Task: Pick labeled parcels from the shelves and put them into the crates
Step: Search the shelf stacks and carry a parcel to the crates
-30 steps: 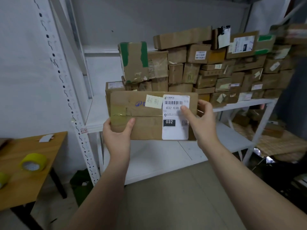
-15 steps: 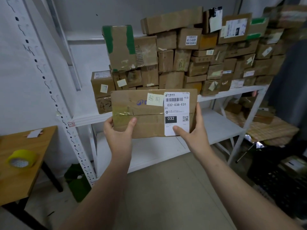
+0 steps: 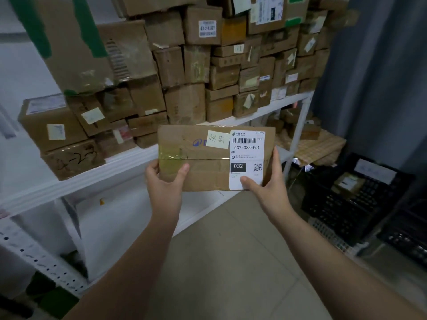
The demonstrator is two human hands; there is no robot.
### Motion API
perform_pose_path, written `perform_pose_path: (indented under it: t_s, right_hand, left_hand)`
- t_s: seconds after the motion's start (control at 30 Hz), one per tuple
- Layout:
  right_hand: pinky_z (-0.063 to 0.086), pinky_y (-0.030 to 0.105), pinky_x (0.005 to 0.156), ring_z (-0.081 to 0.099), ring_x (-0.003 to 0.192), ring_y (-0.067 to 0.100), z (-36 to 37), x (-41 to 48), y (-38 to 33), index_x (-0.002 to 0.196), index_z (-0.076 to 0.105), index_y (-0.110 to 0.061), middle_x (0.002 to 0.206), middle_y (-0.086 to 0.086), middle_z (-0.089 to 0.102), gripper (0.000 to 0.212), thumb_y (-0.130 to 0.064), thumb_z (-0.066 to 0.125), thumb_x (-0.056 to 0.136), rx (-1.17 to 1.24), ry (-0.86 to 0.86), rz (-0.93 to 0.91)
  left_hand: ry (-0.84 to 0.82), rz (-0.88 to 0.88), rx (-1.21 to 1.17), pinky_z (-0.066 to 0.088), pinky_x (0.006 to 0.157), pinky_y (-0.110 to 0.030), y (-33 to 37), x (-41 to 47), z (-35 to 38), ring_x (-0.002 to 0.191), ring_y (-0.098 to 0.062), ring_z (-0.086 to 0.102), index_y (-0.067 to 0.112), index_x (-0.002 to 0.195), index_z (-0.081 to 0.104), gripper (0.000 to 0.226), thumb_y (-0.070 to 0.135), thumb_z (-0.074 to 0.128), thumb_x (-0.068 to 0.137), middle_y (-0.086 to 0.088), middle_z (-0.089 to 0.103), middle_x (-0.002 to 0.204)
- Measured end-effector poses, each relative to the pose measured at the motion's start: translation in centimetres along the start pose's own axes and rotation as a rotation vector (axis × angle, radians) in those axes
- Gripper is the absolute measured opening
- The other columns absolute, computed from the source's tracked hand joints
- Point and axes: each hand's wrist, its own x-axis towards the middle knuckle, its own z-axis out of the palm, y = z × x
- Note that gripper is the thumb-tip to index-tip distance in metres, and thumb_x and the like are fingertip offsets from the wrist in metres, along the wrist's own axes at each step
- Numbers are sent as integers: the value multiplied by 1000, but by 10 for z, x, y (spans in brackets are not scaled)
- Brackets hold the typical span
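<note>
1. The parcel [image 3: 208, 172], a flat brown cardboard box, is held up in the air in front of the white shelf [image 3: 92, 179], clear of the stacked boxes [image 3: 184, 65] behind it.
2. Left hand [image 3: 165, 183] grips the lower left edge, thumb across the taped seam and fingers hidden behind. Right hand [image 3: 268, 190] grips the lower right corner, with the thumb pressed on the bottom of the white label [image 3: 247, 155]. Both hands are clamped on the box.
3. The label faces the camera and reads 032-038-E01, with 032 in a black block. A yellow note [image 3: 216, 139] is stuck beside it.
4. Change: over the last second the view has swung right. The wooden table with the tape roll has dropped out of sight and a black crate [image 3: 355, 197] has come in at the right, on the floor [image 3: 231, 250].
5. The parcel sits lower against the shelving than a second ago, and the right thumb has slid from the label's top to its bottom corner.
6. The crate is dim and blurred; one small box [image 3: 349, 182] seems to lie in it already.
7. Reading: the pick and label check look finished, and the carry to the crate is starting. The parcel is well apart from the crate, so the drop is not yet done.
</note>
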Motion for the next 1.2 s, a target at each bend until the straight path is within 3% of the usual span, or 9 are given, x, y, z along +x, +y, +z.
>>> perform_pose_path:
  t_s: [0.13, 0.33, 0.43, 0.57, 0.63, 0.73, 0.8, 1.0, 1.2]
  right_hand:
    - [39, 48, 108, 37, 136, 10, -26, 8, 20, 150, 10, -37, 151, -8, 35, 108, -31, 77, 66, -9, 129, 42]
    - [41, 53, 104, 40, 136, 15, -95, 13, 54, 144, 11, -53, 149, -11, 38, 108, -31, 80, 65, -14, 285, 116]
    - [39, 50, 108, 38, 137, 12, -137, 18, 70, 149, 10, -42, 151, -11, 35, 111, -33, 80, 64, -6, 358, 155]
    - [40, 46, 108, 40, 135, 8, -200, 30, 92, 151, 11, -36, 149, -12, 39, 109, -24, 79, 67, -2, 443, 188]
    - [41, 47, 108, 43, 133, 9, -234, 38, 103, 151, 11, -34, 147, -11, 42, 106, -17, 77, 70, -27, 468, 207]
    - [38, 46, 110, 42, 134, 10, -287, 53, 119, 151, 10, -32, 148, -8, 41, 106, -18, 77, 71, -61, 501, 247]
    - [37, 45, 110, 43, 133, 10, -319, 64, 128, 152, 10, -31, 147, -8, 42, 102, -11, 76, 76, -84, 506, 274]
    - [38, 42, 110, 44, 131, 9, -389, 107, 167, 152, 11, -25, 142, -12, 44, 98, -1, 72, 80, -94, 514, 335]
    - [38, 43, 110, 45, 130, 11, -419, 182, 224, 151, 12, -30, 143, -9, 46, 99, -5, 74, 79, -90, 545, 425]
  left_hand:
    - [-143, 0, -5, 38, 77, -5, -14, 10, 47, 102, 5, 49, 21, 126, 44, 61, 35, 77, 77, 3, 48, 126]
    - [-353, -23, 4, 36, 88, -13, -32, -1, 135, 108, -2, 47, 21, 129, 44, 60, 36, 75, 79, 1, 45, 129]
    - [-439, -11, -9, 42, 96, -26, -40, -12, 190, 113, -12, 51, 30, 119, 43, 53, 37, 76, 78, -1, 48, 126]
    - [-537, -20, -19, 46, 93, -29, -46, -34, 267, 108, -14, 56, 29, 117, 43, 49, 33, 75, 79, -4, 52, 123]
    - [-575, -25, -31, 48, 90, -25, -46, -47, 306, 103, -11, 58, 28, 115, 44, 45, 30, 74, 81, 0, 55, 118]
    - [-625, -29, -42, 42, 72, -3, -45, -68, 360, 90, 5, 56, 25, 114, 45, 37, 24, 69, 86, 14, 56, 103]
    - [-636, -19, -28, 38, 67, 3, -45, -80, 394, 86, 12, 53, 24, 112, 45, 33, 22, 67, 87, 21, 53, 98]
    - [-691, -31, 32, 38, 62, 2, -59, -92, 489, 78, 20, 51, 29, 104, 46, 27, 22, 67, 88, 26, 51, 92]
    - [-747, -48, 104, 36, 62, -5, -89, -55, 582, 80, 12, 49, 28, 106, 45, 28, 26, 66, 88, 26, 50, 91]
